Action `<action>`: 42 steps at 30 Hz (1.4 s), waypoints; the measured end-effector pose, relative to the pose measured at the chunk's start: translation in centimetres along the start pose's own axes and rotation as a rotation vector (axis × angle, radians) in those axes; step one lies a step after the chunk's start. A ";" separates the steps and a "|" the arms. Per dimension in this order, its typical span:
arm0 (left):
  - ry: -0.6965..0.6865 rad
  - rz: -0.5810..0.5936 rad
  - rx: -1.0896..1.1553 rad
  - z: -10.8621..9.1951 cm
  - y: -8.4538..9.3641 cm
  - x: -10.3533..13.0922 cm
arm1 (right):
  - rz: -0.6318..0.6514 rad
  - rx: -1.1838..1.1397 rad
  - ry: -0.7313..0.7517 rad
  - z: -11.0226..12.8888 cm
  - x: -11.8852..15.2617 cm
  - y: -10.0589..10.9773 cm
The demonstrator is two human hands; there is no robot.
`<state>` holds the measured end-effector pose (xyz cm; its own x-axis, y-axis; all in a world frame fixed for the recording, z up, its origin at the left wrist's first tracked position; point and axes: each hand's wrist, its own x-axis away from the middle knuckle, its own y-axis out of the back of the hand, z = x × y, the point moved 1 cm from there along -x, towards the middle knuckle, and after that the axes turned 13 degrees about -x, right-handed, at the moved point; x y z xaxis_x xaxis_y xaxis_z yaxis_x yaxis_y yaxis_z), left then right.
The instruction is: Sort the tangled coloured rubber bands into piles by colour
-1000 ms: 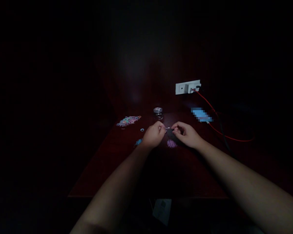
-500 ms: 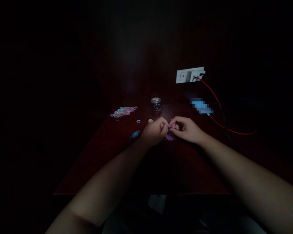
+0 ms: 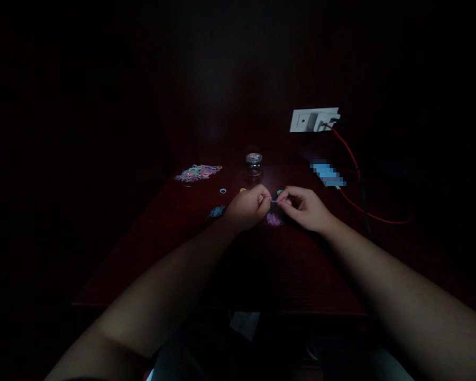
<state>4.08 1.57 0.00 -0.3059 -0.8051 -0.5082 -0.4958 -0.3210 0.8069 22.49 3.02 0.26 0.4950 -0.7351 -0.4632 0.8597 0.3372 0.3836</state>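
Note:
My left hand (image 3: 249, 207) and my right hand (image 3: 304, 208) meet over the dark red table. Between their pinched fingertips runs a thin pale purple rubber band (image 3: 274, 201), gripped from both sides. Just below it lies a pile of purple rubber bands (image 3: 274, 219). A pile of blue bands (image 3: 217, 211) is left of my left hand, with a single light blue band (image 3: 222, 191) behind it. Yellow bands (image 3: 243, 190) peek out behind my left hand. Green bands (image 3: 279, 192) show beside my right fingertips, partly covered.
A large mixed heap of bands (image 3: 198, 172) lies at the back left. Behind my hands stands a clear lidded jar (image 3: 254, 165). To the right is a blurred-out phone (image 3: 327, 173) on a red cable (image 3: 376, 217), which runs to a wall socket (image 3: 301, 120). Surroundings are very dark.
My hands have moved slightly apart, showing more of the rubber band between them. More of the green bands and purple pile is visible. The camera view has shifted a little.

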 end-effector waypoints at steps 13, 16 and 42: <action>-0.040 0.047 0.194 0.3 0.4 0.1 | -0.028 0.039 -0.014 -0.9 -0.1 0.1; -0.066 0.028 0.153 0.4 0.1 0.1 | -0.026 0.045 -0.015 -0.7 -0.2 0.1; -0.047 -0.008 0.126 0.4 0.0 0.1 | -0.016 -0.009 -0.009 -0.6 -0.2 -0.1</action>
<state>3.67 1.67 -0.16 -0.3379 -0.7776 -0.5303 -0.5955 -0.2597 0.7603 22.36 3.44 -0.17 0.4800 -0.7457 -0.4621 0.8686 0.3305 0.3691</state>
